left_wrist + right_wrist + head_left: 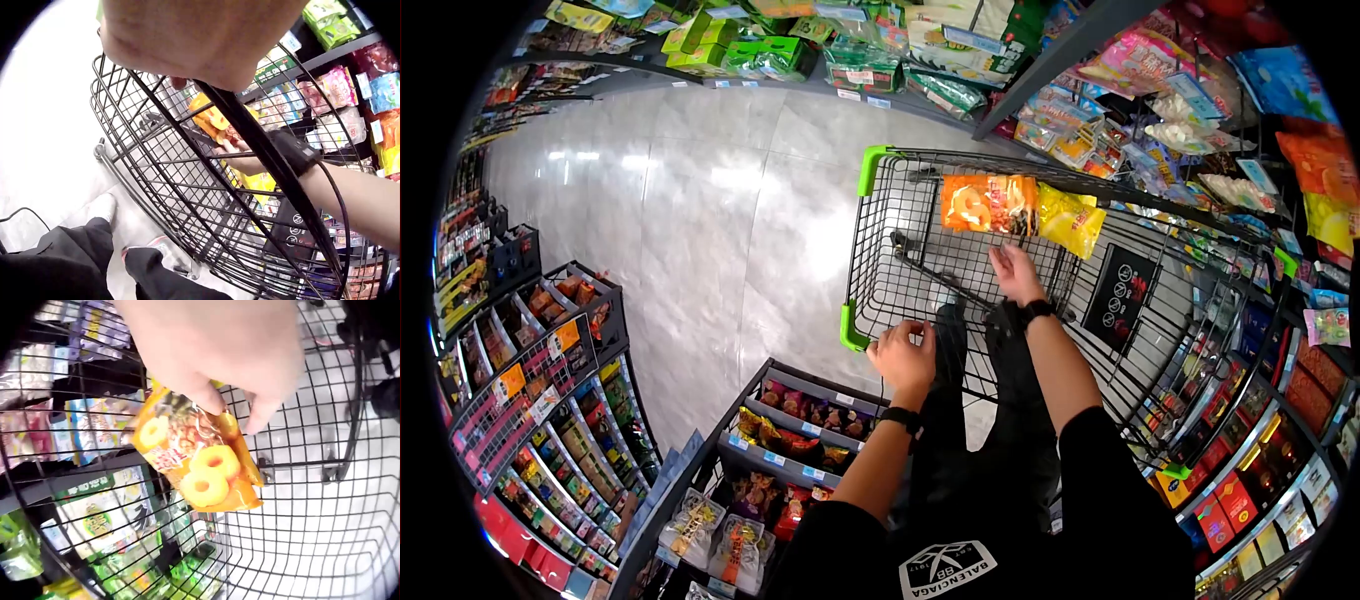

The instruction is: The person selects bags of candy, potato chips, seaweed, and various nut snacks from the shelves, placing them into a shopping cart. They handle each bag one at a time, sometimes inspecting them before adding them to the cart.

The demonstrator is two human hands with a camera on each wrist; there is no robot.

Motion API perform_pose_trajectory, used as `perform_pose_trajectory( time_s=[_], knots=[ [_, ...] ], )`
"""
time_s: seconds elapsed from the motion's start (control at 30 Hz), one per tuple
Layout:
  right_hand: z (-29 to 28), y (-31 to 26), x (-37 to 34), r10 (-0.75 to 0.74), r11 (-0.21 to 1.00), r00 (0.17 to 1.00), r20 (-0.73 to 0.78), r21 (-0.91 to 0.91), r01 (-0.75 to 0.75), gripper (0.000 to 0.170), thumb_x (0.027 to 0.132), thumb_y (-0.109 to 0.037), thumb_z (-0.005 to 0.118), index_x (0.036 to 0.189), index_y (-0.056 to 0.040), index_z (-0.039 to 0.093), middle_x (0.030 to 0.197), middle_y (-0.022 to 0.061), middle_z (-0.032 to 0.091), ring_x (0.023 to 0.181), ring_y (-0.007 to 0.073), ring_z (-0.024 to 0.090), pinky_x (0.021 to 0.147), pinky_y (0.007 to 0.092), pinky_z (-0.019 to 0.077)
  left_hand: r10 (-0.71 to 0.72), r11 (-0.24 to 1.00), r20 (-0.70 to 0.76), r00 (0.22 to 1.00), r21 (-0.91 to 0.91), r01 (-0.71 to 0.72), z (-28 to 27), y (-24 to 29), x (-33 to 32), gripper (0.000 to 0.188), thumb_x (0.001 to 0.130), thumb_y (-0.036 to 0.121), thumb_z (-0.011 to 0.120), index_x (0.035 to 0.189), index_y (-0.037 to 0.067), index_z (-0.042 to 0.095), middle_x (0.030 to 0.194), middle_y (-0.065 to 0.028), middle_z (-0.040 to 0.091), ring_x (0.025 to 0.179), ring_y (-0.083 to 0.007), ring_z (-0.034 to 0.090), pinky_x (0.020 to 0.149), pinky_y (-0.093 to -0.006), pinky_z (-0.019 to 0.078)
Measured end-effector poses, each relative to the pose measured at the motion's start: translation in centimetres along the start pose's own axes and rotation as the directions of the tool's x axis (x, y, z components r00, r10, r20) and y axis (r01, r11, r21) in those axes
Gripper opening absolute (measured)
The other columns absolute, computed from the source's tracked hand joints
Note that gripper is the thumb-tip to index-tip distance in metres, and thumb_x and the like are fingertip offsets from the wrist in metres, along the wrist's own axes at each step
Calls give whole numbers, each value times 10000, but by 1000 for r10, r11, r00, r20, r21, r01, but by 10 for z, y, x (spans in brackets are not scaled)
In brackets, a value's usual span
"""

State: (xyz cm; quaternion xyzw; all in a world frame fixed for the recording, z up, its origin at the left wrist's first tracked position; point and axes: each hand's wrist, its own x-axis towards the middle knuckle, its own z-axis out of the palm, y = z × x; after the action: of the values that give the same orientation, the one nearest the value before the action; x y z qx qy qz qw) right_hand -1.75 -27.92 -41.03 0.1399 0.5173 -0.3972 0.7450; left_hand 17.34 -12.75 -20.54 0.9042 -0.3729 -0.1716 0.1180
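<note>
My left hand (903, 355) grips the rim of the black wire shopping cart (870, 220), close to a green corner cap. From the left wrist view, that hand (200, 37) lies over the dark bar, its fingertips mostly hidden. Inside the basket, my right hand (1017, 273) hovers beside an orange snack bag (990, 204) printed with yellow rings. The right wrist view has the hand (225, 356) above this bag (203, 465), finger and thumb spread apart at its edge. Beside the orange bag lies a yellow snack bag (1068, 222).
Shelves of green packages (770, 58) stand ahead, and hanging candy bags (1140, 65) line the right side. A low display rack (790, 420) with bagged snacks is near my left arm. Grey floor (690, 220) stretches left of the cart. Another rack (550, 340) stands farther left.
</note>
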Motion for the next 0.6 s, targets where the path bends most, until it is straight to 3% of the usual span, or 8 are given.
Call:
perform_pose_trajectory(
  time_s=[0.07,0.13,0.27,0.4,0.47,0.5,0.57,0.6],
  knots=[
    [20,-16,-64,-133,959,988,82,-240,149,313,953,-114,634,1219,-12,507,1129,125,569,1047,269,604,1011,423,518,-3,1000,-3,1000,-22,3,-5,5,1,192,817,339,742,750,162,708,748,35,690,840,-204,642,890,-393,391],
    [41,-36,-127,-143,896,988,52,-416,151,422,956,-167,637,1319,-31,469,1191,127,578,1055,282,616,936,416,536,-14,999,23,1000,-47,15,-4,3,0,188,820,340,739,762,164,712,746,36,689,848,-201,642,895,-393,391],
    [3,-68,-219,-236,591,953,188,-751,295,296,968,-182,640,1230,-55,586,1022,39,667,842,129,638,709,293,520,11,1000,29,1000,-30,-11,-4,2,-1,177,795,352,754,804,178,723,795,11,711,863,-225,648,893,-411,391],
    [-49,-76,-329,-432,137,832,349,-886,442,320,961,-141,664,1244,0,613,1098,48,673,1014,124,624,857,285,515,52,999,76,996,-16,-51,2,-8,-4,260,802,420,735,837,162,738,846,-21,729,889,-256,657,887,-433,404],
    [-87,-84,-385,-373,395,874,311,-799,453,325,967,-134,657,1244,30,612,1059,76,686,955,132,637,831,299,521,111,994,118,987,-15,-110,-12,0,-4,363,850,498,665,890,148,751,898,-44,745,911,-266,662,916,-442,391],
    [-94,-88,-422,-504,163,802,320,-877,452,281,973,-133,649,1199,33,625,1011,76,695,888,137,647,779,298,528,135,991,154,979,-31,-132,-12,-3,-4,401,865,528,635,920,149,755,903,-56,747,930,-275,663,929,-444,386],
    [-162,-90,-461,-578,319,781,234,-817,481,195,972,-137,631,1081,25,639,923,82,705,817,150,664,695,289,531,188,982,298,936,-64,-177,-21,-11,-1,393,857,532,631,937,167,751,914,-64,748,962,-290,666,955,-470,366],
    [-199,-91,-479,-634,392,771,53,-838,380,180,942,-107,632,1074,15,644,893,79,709,761,153,671,652,288,539,235,972,393,889,-110,-208,-23,-20,2,398,841,528,651,964,162,749,934,-66,750,976,-285,671,980,-483,351]
  ],
)
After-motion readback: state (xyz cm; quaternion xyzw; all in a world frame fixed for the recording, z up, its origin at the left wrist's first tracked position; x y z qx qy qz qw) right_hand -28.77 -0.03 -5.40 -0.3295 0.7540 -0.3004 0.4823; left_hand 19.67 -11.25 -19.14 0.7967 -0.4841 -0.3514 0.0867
